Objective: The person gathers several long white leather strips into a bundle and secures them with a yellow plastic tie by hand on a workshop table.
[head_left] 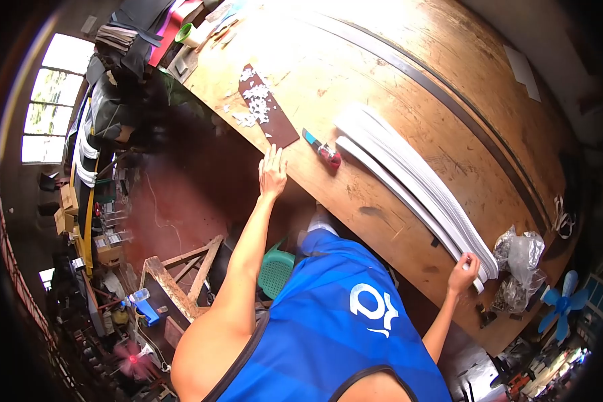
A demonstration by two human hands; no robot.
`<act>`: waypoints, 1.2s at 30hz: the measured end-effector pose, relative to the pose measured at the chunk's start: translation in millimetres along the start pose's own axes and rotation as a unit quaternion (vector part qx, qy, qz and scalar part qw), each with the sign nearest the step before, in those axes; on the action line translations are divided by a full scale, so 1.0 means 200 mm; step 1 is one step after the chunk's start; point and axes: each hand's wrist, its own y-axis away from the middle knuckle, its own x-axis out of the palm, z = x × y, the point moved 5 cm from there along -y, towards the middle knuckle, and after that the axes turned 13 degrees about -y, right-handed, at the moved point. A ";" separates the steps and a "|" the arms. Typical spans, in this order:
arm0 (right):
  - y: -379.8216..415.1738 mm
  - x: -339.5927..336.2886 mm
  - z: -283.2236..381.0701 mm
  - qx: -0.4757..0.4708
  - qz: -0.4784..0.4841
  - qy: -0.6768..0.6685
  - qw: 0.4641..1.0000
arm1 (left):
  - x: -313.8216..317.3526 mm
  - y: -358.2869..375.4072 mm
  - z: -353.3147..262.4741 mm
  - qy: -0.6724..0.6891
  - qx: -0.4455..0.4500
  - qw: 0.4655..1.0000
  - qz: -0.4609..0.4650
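My left hand is at the table's near edge, fingers stretched out and fairly flat. Its fingertips are at the lower end of a dark brown board that has small white scraps scattered on it. My right hand is closed around the near end of a white strip, at the side of a long bundle of white strips. The bundle lies lengthwise on the table, slightly curved. Between the board and the bundle rests a utility knife with a red and black handle and a teal part.
The wooden table carries long dark strips along its far side. Clear plastic bags sit at the right end, near a blue fan. Below are a green stool, a wooden frame and a pink fan.
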 end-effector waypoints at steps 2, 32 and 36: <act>0.04 0.16 0.15 -0.019 0.019 -0.047 0.999 | 0.04 -0.01 0.09 -0.029 0.031 0.998 0.042; 0.32 2.17 1.75 0.290 0.350 -0.432 0.779 | 0.05 -0.38 0.21 0.573 -0.036 0.757 0.312; 0.38 2.35 1.89 0.278 0.352 -0.454 0.770 | 0.11 -0.44 0.32 0.635 -0.071 0.697 0.325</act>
